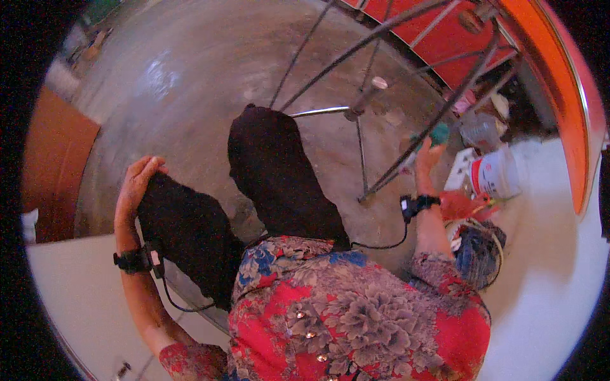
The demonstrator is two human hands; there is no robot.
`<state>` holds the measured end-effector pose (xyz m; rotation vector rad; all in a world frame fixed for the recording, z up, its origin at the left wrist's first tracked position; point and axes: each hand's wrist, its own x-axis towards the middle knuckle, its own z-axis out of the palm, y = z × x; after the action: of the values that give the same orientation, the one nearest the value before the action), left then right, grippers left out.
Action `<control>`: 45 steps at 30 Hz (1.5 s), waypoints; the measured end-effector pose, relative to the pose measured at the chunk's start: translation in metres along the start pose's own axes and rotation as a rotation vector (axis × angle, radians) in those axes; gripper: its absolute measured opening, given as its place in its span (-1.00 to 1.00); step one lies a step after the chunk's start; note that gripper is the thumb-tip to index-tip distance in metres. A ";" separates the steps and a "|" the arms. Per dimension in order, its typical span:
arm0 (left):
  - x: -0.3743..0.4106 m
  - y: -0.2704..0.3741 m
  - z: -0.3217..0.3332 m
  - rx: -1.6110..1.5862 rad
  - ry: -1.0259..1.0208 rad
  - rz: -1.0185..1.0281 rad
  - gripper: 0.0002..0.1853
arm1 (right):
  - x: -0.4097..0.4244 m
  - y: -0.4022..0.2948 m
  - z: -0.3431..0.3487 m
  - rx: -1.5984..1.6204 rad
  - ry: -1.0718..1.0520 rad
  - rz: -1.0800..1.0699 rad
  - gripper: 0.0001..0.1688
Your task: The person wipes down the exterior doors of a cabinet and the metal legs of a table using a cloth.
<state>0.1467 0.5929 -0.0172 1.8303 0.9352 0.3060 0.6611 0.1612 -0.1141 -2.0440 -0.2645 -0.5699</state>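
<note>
My left hand [142, 172] lies over my left knee, which is covered by black trousers [183, 224], and it holds nothing. Out to the right, below the table, my right hand [430, 153] reaches down and has its fingers on a small green object [439, 134]. The green object is blurred and partly hidden by the hand, so its kind is unclear. Close beside that hand stand a white plastic bucket [495, 174] with a red band and a white power strip [459, 169]. A red plastic item [460, 205] lies under my right wrist.
Crossing thin metal legs [333, 64] of an orange-edged table [555, 62] stand in front and to the right. A basket of dark cloth [476, 255] sits by my right elbow. Clear plastic containers [481, 131] are near the wall. A brown panel [62, 166] stands at left.
</note>
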 end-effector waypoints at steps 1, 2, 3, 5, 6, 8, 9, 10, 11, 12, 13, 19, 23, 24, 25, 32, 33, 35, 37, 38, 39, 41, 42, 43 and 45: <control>0.005 0.000 0.015 -0.026 -0.024 -0.012 -0.65 | -0.006 0.015 -0.011 -0.008 0.044 -0.031 -0.49; 0.011 -0.002 0.018 -0.041 -0.018 -0.006 -0.64 | -0.014 0.039 -0.015 -0.121 0.013 0.041 -0.46; 0.011 -0.002 0.017 0.014 -0.003 0.076 -0.64 | -0.023 0.057 -0.015 -0.226 -0.032 0.120 -0.44; -0.013 -0.006 0.003 0.151 0.069 0.196 -0.64 | -0.054 0.060 0.011 -0.178 -0.077 0.207 -0.44; -0.016 0.002 0.006 0.041 0.076 0.021 -0.63 | -0.062 0.067 0.014 -0.177 -0.069 0.230 -0.44; -0.012 -0.010 0.003 0.099 0.085 0.124 -0.63 | -0.069 0.113 0.021 -0.203 -0.029 0.218 -0.43; -0.005 -0.021 0.006 0.126 0.075 0.173 -0.63 | -0.071 0.116 0.017 -0.216 -0.051 0.249 -0.45; -0.013 -0.017 0.003 0.102 0.094 0.122 -0.63 | -0.081 0.113 0.020 -0.210 -0.100 0.290 -0.47; -0.021 -0.011 0.003 0.077 0.114 0.071 -0.63 | -0.090 0.109 0.025 -0.206 -0.150 0.332 -0.49; -0.015 -0.007 0.006 0.039 0.116 0.048 -0.63 | -0.091 0.088 0.021 -0.449 -0.205 0.456 -0.55; -0.010 -0.007 0.006 0.025 0.093 0.043 -0.64 | -0.095 0.114 0.023 -0.406 -0.181 0.373 -0.52; -0.007 -0.017 0.001 0.003 0.071 0.013 -0.66 | -0.108 0.177 0.021 -0.332 -0.427 0.503 -0.55; -0.010 -0.012 0.004 -0.016 0.086 0.020 -0.69 | -0.118 0.186 -0.009 -0.232 -0.665 0.670 -0.61; -0.012 -0.011 0.006 -0.032 0.105 0.042 -0.70 | -0.119 0.184 -0.019 -0.198 -0.739 0.714 -0.62; -0.012 -0.008 0.008 -0.018 0.098 0.032 -0.69 | -0.117 0.182 -0.033 -0.166 -0.835 0.757 -0.64; -0.022 -0.004 0.013 -0.081 0.110 0.038 -0.68 | -0.113 0.091 -0.097 -0.192 -1.465 0.655 -0.70; -0.022 -0.003 0.014 -0.092 0.097 0.033 -0.67 | -0.119 0.054 -0.101 -0.265 -1.545 0.538 -0.68; -0.019 -0.003 0.014 -0.046 0.085 0.053 -0.68 | -0.124 0.036 -0.111 -0.127 -1.543 0.598 -0.58; -0.018 0.000 0.011 0.029 0.058 0.077 -0.68 | -0.130 -0.029 -0.103 -0.107 -1.520 0.660 -0.54; -0.016 0.003 0.011 0.076 0.031 0.094 -0.68 | -0.135 -0.035 -0.095 -0.009 -1.521 0.658 -0.52; -0.013 0.006 0.011 0.123 0.012 0.114 -0.68 | -0.137 -0.039 -0.084 0.089 -1.522 0.647 -0.50; -0.009 0.018 0.012 0.132 -0.019 0.197 -0.69 | -0.140 -0.055 -0.059 0.263 -1.490 0.662 -0.48; -0.006 0.026 0.012 0.140 -0.029 0.243 -0.69 | -0.141 -0.065 -0.044 0.341 -1.456 0.683 -0.47; -0.003 0.039 0.012 0.099 -0.027 0.267 -0.69 | -0.138 -0.076 -0.030 0.414 -1.426 0.705 -0.47; 0.001 0.074 0.015 0.021 -0.018 0.318 -0.69 | -0.130 -0.095 -0.005 0.526 -1.246 0.707 -0.47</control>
<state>0.1899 0.5701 0.0398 1.9975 0.6349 0.4759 0.5086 0.2115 -0.1046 -1.5502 -0.3229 1.1402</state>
